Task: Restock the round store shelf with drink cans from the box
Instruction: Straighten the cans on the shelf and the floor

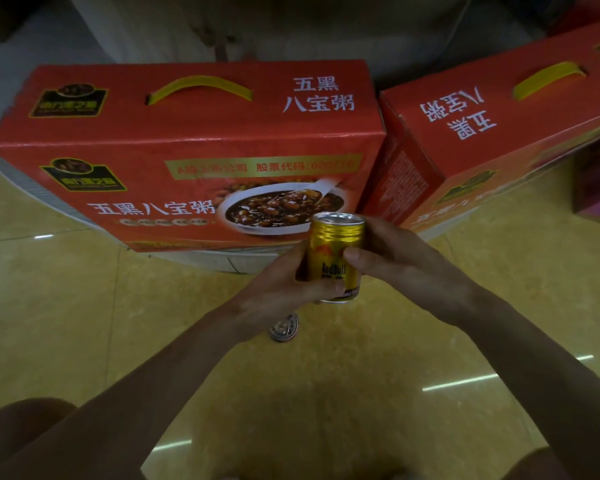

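Gold and ribbed near its top, the Red Bull can [335, 252] is upright in mid-air, gripped from both sides above the floor and just in front of the round shelf [194, 260]. The left hand [284, 285] wraps the lower half of the can, fingers curled round its far side. The right hand [402, 261] clasps the upper half, thumb pressed across the label. Below the left wrist a second can [284, 328] stands on the glossy tan floor tiles [84, 306] – only its silver top shows. On the shelf's low white tier sit two red porridge cartons, touching at one corner: the left carton [187, 133] faces the camera with a yellow handle [200, 86] on top, the right carton [482, 133] is turned so its white lettering reads upside down
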A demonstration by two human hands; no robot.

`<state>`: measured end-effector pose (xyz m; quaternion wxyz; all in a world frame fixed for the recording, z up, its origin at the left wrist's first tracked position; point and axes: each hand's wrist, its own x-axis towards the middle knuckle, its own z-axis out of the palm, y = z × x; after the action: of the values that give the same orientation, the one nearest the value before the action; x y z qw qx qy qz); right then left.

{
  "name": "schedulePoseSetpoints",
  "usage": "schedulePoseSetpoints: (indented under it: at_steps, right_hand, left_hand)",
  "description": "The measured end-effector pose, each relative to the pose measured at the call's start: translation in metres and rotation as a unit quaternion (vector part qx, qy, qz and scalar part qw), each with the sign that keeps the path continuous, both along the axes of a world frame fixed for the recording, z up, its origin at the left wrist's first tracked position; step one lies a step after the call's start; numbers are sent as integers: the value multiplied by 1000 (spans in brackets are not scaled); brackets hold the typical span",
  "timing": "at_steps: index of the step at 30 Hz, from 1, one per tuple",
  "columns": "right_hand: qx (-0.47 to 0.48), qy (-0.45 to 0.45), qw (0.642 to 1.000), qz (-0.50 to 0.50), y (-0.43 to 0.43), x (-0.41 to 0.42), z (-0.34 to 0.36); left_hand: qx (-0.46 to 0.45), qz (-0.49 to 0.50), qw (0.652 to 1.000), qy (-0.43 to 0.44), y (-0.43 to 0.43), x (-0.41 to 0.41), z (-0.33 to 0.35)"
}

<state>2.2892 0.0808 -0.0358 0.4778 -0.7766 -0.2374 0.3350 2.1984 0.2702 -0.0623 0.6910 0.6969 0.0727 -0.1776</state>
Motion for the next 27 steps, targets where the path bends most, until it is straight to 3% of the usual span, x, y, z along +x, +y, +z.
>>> schedulePoseSetpoints:
  at_steps: [8,18,27]
  right_hand:
    - [34,31,996,-73,9,-4,-2]
    - [8,140,986,-91,13,-36,33]
    - [-24,182,974,-133,-3,-86,78]
  left_hand:
    - [26,47,999,-5,-14,-1,10]
    - [72,130,979,142,-37,-39,31]
    - [87,155,962,209,-65,-82,92]
